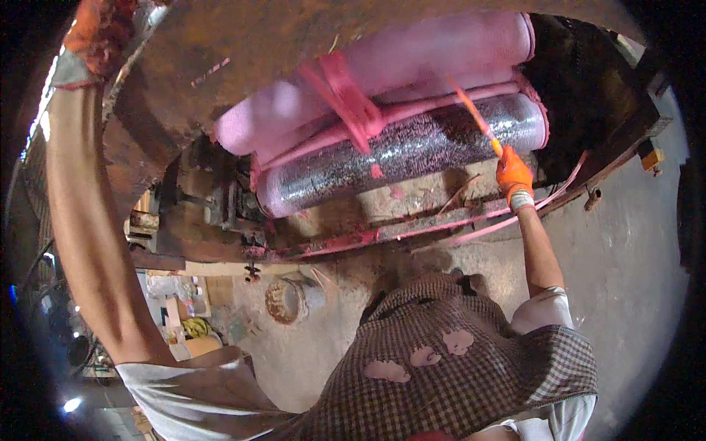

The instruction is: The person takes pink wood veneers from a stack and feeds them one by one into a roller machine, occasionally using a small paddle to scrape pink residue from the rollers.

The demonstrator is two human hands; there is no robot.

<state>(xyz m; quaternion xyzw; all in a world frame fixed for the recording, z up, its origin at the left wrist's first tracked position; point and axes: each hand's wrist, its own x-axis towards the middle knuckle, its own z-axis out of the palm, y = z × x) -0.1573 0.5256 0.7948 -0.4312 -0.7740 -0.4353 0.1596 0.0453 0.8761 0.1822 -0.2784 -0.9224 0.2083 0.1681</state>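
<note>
Left hand (pixel 99 33), orange-gloved, is raised high against the rusty machine hood (pixel 220 59), seemingly for bracing; its grip can't be made out. Pink-stained rollers (pixel 412 147) lie centre. Right hand (pixel 513 176), fingers closed around a thin stick (pixel 474 114), angles its tip at the dark roller's right end.

The patterned roller (pixel 412 151) lies across the machine frame (pixel 184 81), with a fabric-wrapped roll (pixel 382 66) just behind and above it. A strap (pixel 349 99) ties round both near the middle. The right hand (pixel 512 176) — at the roller's right end — holds a stick (pixel 474 114) against it. The left hand (pixel 99 33) rests on the frame, far left. A bucket (pixel 290 300) stands on the floor (pixel 632 242) below.
</note>
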